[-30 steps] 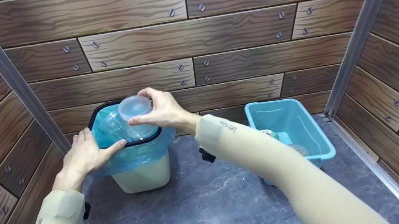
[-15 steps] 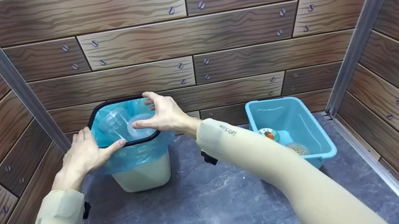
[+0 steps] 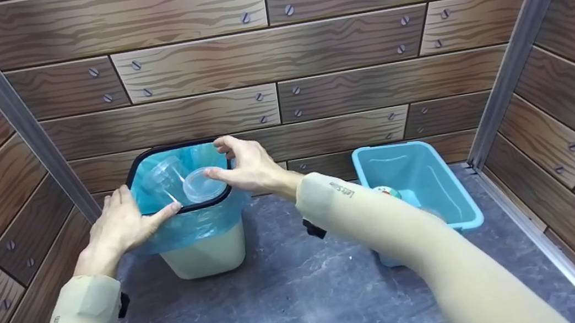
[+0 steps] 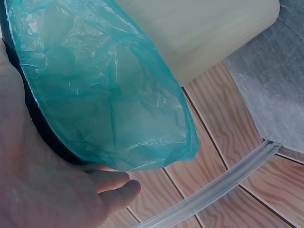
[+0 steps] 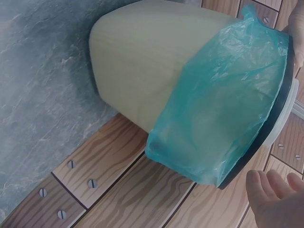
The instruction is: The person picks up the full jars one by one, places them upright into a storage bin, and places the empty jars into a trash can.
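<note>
Left hand (image 3: 118, 225) flat against bin (image 3: 205, 253) rim at 9 o'clock, fingers straight. Right hand (image 3: 246, 167) loosely spread, holding nothing, above rim at 3 o'clock. Clear cup (image 3: 201, 185) sits high inside liner (image 3: 190, 227). Risk: cup perched shallow; nudging the bin may tip it out.

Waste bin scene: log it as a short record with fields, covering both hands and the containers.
Left hand: rests on the waste bin's black rim, fingers straight
Right hand: open above the bin's right edge, holding nothing
Waste bin: cream, lined with a blue bag
Inside bin: clear cups
Blue tub: on the floor, to the right
</note>
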Demonstrator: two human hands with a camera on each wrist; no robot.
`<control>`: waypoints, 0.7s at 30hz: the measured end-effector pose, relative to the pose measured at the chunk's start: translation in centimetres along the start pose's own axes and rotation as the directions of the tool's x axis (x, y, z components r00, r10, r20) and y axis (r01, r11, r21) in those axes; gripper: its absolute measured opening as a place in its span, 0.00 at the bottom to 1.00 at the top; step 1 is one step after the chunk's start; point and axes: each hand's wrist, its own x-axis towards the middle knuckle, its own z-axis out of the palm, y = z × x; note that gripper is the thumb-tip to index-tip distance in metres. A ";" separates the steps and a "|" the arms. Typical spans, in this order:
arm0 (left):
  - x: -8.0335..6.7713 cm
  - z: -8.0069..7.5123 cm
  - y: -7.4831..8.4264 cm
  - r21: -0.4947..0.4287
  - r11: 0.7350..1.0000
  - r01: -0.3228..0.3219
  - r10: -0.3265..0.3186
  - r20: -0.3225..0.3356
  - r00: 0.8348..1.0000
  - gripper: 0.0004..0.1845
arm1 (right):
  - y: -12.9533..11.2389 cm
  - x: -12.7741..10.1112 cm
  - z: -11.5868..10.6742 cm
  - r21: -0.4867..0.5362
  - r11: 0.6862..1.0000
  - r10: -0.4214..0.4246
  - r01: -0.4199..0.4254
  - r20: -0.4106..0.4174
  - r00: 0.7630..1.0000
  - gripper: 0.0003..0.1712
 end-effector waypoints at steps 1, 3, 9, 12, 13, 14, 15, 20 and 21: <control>0.1 0.0 0.0 -0.001 1.000 -0.001 0.001 0.002 1.000 0.84 | 0.2 -0.1 -0.2 -0.002 1.000 -0.001 0.001 0.002 1.000 0.40; 0.3 0.0 0.1 0.000 1.000 -0.005 0.005 0.003 1.000 0.84 | 0.6 -0.5 -0.7 0.000 1.000 0.002 -0.002 -0.002 1.000 0.39; 0.6 -0.1 -0.3 0.000 1.000 -0.020 0.020 -0.033 0.999 0.84 | 1.7 -1.8 -2.0 0.010 1.000 -0.021 0.022 -0.021 1.000 0.34; 0.2 -0.1 -0.6 -0.008 1.000 -0.026 0.026 -0.063 0.998 0.82 | 2.3 -3.0 -2.5 -0.005 0.999 -0.040 0.040 -0.006 0.999 0.33; 0.0 -0.1 -0.7 -0.009 0.999 -0.031 0.030 -0.083 0.996 0.81 | 2.5 -3.4 -2.7 -0.010 0.999 -0.047 0.047 0.001 0.999 0.32; -0.3 0.0 -0.7 -0.009 0.999 -0.041 0.039 -0.110 0.993 0.79 | 2.7 -3.8 -2.9 -0.007 0.999 -0.054 0.054 0.010 0.999 0.32; -0.6 0.1 -0.6 -0.009 0.999 -0.054 0.052 -0.147 0.988 0.77 | 2.9 -4.4 -3.2 -0.018 0.998 -0.067 0.067 0.016 0.998 0.32; -2.7 1.1 1.6 0.022 0.982 -0.189 0.182 -0.387 0.904 0.58 | 4.2 -7.7 -5.1 -0.106 0.985 -0.132 0.134 0.018 0.991 0.31; -3.2 1.5 2.3 0.030 0.975 -0.219 0.211 -0.426 0.880 0.55 | 4.6 -8.5 -5.6 -0.138 0.980 -0.141 0.141 0.010 0.990 0.31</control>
